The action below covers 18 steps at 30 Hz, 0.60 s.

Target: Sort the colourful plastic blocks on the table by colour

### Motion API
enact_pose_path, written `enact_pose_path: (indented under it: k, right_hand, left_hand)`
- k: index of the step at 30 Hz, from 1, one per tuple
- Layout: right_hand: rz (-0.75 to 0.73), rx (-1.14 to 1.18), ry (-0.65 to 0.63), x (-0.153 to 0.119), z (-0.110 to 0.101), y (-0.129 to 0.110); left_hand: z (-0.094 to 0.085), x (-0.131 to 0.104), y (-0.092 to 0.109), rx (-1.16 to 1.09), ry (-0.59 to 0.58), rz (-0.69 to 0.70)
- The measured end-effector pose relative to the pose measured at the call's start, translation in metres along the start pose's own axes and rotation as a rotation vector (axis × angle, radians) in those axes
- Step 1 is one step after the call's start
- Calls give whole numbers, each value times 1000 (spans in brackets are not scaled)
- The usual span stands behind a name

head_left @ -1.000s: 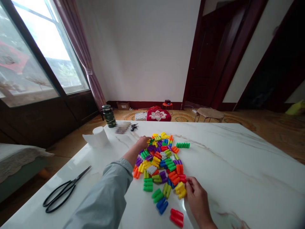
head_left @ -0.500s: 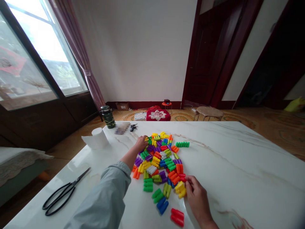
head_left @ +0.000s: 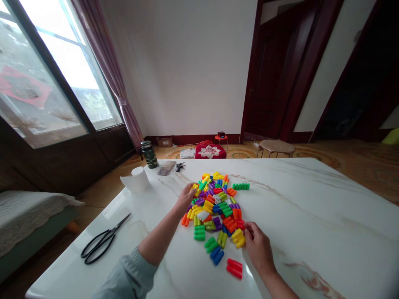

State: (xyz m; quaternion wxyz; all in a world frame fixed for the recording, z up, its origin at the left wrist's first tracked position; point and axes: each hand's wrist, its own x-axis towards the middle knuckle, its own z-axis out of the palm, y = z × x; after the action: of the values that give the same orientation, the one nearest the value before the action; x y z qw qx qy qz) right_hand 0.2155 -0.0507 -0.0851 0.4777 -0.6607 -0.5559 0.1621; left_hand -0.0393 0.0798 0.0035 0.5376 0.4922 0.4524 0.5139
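Observation:
A pile of bullet-shaped plastic building blocks (head_left: 215, 207) in several colours is heaped on the white table. At its far left edge my left hand (head_left: 188, 194) is closed on a yellow building block (head_left: 195, 187), with a green block (head_left: 202, 185) right against it. Over at the near right side, my right hand (head_left: 258, 246) pinches the end of a red building block (head_left: 240, 224). A yellow block cluster (head_left: 238, 238) lies just beside those fingers. Nearer me are a loose red block (head_left: 234, 268) and a blue one (head_left: 217, 255).
Black-handled scissors (head_left: 106, 239) lie on the table (head_left: 311, 207) at left. A white paper roll (head_left: 139, 180), a camouflage flask (head_left: 149, 155) and keys (head_left: 180, 167) stand or lie towards the back left. A green block row (head_left: 241, 186) sits right of the pile.
My left hand has lifted slightly off the pile, bringing the yellow block and a green one into clearer view. My right hand stays by the red block. The whole view has shifted a little.

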Motion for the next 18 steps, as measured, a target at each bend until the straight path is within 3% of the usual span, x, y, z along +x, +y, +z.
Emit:
enact_pose_path:
  k: [5,11,15,18]
  right_hand:
    - [14,37,-14,1,2,3]
    - [12,107,60,0,-3,-2]
    - [-45,208,113,-3,-7,-35]
    - [88,498,-61,-4,-7,-76]
  left_hand:
    - [22,-51,-15,-384,6,-277]
    - [26,-90,-19,-582,63,-514]
    - [29,-107,-12,-616,10,-611]
    - [34,-119,-8,-579,-90,-705]
